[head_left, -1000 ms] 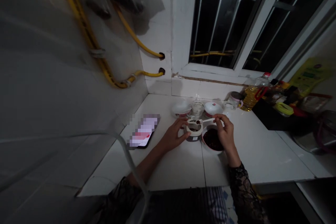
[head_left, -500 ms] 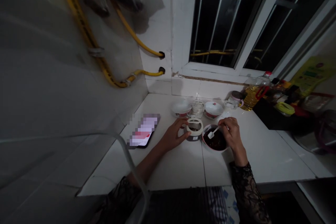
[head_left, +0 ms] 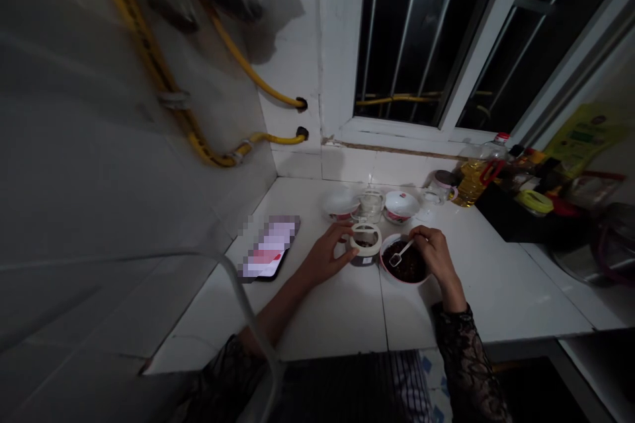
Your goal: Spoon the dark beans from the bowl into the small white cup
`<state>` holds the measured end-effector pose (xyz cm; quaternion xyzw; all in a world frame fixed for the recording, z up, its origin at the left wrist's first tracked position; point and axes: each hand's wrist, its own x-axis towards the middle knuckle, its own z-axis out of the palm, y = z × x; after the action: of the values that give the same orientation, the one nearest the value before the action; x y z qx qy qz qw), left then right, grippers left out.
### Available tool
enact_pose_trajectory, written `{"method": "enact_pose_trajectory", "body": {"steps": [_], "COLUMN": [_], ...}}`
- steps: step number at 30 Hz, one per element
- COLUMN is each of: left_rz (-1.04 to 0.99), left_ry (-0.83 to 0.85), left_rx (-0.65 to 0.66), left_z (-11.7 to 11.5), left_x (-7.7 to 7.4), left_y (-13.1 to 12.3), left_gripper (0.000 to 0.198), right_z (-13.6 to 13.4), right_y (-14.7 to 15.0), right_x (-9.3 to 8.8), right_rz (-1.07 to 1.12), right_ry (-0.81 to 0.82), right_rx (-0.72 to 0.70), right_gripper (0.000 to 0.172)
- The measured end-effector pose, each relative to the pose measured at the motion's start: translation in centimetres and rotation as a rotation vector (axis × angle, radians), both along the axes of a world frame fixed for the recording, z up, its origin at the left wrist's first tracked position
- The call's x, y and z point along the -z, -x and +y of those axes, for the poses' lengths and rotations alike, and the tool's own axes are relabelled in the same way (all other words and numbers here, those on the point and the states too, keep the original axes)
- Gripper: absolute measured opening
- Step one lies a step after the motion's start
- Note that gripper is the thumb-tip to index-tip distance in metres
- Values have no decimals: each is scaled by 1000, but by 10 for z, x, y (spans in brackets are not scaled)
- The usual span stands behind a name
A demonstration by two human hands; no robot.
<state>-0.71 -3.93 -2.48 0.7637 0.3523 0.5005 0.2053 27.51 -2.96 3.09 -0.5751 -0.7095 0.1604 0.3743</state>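
My right hand (head_left: 432,254) pinches the handle of a small white spoon (head_left: 399,255) over a bowl (head_left: 381,262). Dark, reddish-brown sauce (head_left: 411,267) fills much of this bowl. The spoon's scoop hangs at the left part of the bowl; whether it touches the sauce I cannot tell. Just left of the bowl stands a small seasoning jar (head_left: 364,258) with a pale rim, its lid raised at the back. My left hand (head_left: 327,252) holds that jar's left side, thumb in front and fingers at the rim. Some dark contents show inside it.
Behind the jar are two patterned white bowls (head_left: 403,206) with a clear glass jar (head_left: 368,205) between them. A phone (head_left: 272,250) lies at the left. Back right stand an oil bottle (head_left: 471,182), a lidded glass jar (head_left: 443,186) and a dark box (head_left: 513,215) of condiments.
The spoon has turned, so its hollow now shows, and its scoop sits slightly lower over the sauce. My left hand stays on the jar. The whole view has shifted slightly.
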Motion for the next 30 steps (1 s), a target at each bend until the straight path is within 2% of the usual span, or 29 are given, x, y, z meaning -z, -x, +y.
{"method": "enact_pose_trajectory", "body": {"steps": [6, 17, 30], "left_rz": [7, 2, 0], "left_ry": [13, 23, 17], "left_rx": [-1, -7, -3], "left_z": [-1, -1, -1], "left_x": [-1, -1, -1], "left_y": [0, -1, 0], "left_gripper": [24, 24, 24], "right_z": [-2, -1, 0], "right_y": [0, 0, -2], "right_x": [-5, 0, -1], "right_rz": [90, -59, 129], "right_ry": [9, -151, 12], "right_rx": [21, 10, 77], "right_gripper": [25, 26, 24]}}
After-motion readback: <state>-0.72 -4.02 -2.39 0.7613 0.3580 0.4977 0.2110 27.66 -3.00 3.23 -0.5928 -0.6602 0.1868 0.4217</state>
